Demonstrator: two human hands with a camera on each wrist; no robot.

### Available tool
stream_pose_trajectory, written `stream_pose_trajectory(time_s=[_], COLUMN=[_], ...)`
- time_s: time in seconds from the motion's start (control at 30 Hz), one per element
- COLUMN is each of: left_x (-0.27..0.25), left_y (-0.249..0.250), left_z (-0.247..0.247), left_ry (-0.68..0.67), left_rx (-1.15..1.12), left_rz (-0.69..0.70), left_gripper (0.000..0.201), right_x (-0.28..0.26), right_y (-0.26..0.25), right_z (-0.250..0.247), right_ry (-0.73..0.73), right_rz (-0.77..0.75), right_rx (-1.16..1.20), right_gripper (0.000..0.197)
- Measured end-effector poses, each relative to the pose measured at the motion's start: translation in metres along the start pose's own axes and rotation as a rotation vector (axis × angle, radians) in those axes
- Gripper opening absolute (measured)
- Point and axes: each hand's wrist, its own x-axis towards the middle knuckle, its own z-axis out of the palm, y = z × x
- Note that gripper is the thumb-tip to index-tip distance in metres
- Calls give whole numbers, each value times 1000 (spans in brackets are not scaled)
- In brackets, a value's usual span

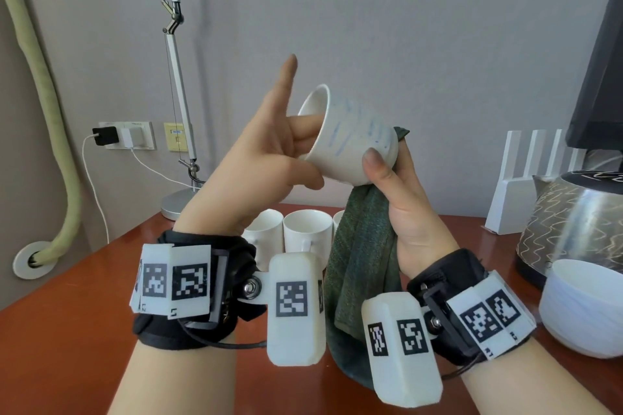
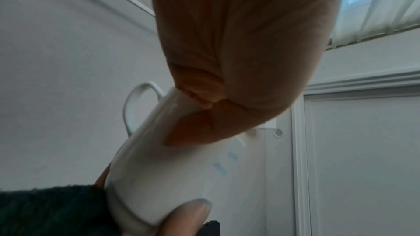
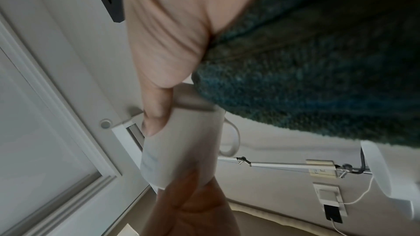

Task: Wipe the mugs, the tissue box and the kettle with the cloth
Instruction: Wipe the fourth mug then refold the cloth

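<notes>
A white mug (image 1: 350,135) is held tilted above the counter (image 1: 84,296); the left hand (image 1: 269,158) hooks fingers inside its rim, index finger straight; the right hand (image 1: 401,199) pinches the green cloth (image 1: 360,263) against its base; the other mugs (image 1: 306,229) and kettle (image 1: 573,222) likely remain.

A white bowl (image 1: 583,307) sits on the red-brown table (image 1: 77,313); a desk lamp (image 1: 177,84) stands by the wall socket (image 1: 129,135)
</notes>
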Motion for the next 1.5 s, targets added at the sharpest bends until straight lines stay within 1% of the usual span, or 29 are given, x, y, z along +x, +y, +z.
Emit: stream_pose_trajectory(time_s=[0.07, 0.17, 0.23, 0.3, 0.4, 0.47, 0.53, 0.7, 0.83, 0.97, 1.0, 1.07, 1.1, 1.13, 1.17, 1.2, 1.27, 1.3, 1.37, 1.43, 1.5], left_x=[0, 0, -1, 0, -1, -1, -1, -2, -4, -4, -4, -4, -3, -3, -3, -2, -2, -2, -2, -1, -1], left_y=[-1, -2, -2, -5, -5, -4, -2, 0, 2, 3, 1, -2, -3, -5, -5, -6, -7, -8, -9, -9, -8], left_z=[-3, -5, -6, -6, -6, -4, -3, -6, -4, 1, 1, 2, 2, 2, 0, -1, -5, -7, -10, -11, -10], left_ry=[59, 138, 176, 160, 98, 102, 107, 112, 131, 182, 205, 253, 277, 303, 331, 360, 415, 440, 480, 503, 509], left_rx=[12, 265, 398, 377, 254, 178, 145, 187, 233, 256, 248, 223, 213, 209, 208, 207, 199, 189, 161, 141, 136], left_rz=[19, 64, 51, 22, 7, 18, 30, 18, 31, 93, 110, 137, 144, 146, 146, 146, 149, 151, 161, 174, 190], left_gripper=[123, 111, 105, 105, 103, 105, 105, 98, 102, 85, 83, 78, 77, 77, 77, 77, 76, 76, 77, 74, 71], right_x=[1, 1, 0, -1, -2, -3, -4, -2, -2, -1, -1, -1, -1, -2, -3, -5, -8, -9, -10, -10, -9], right_y=[-1, -4, -5, -6, -6, -6, -7, -14, -20, -24, -26, -30, -31, -32, -32, -31, -26, -24, -19, -16, -14], right_z=[-1, -2, -1, -1, -1, -1, -1, -5, -7, -5, -5, -3, -2, -1, 0, 0, -2, -2, -2, 0, 2], right_ry=[8, 27, 34, 47, 37, 20, 11, 15, 15, -10, -11, 13, 30, 52, 93, 142, 197, 181, 90, 6, -37], right_rz=[-19, -37, -38, -53, -72, -78, -87, -112, -142, -213, -228, -260, -287, -324, -377, -453, -632, -703, -787, -817, -835], right_rx=[16, 45, 73, 90, 133, 167, 186, 114, 85, 40, 8, -91, -160, -248, -348, -454, -654, -752, -938, -1086, -1193], right_gripper=[100, 101, 101, 101, 96, 90, 89, 91, 84, 86, 87, 98, 103, 103, 98, 89, 70, 67, 63, 62, 62])
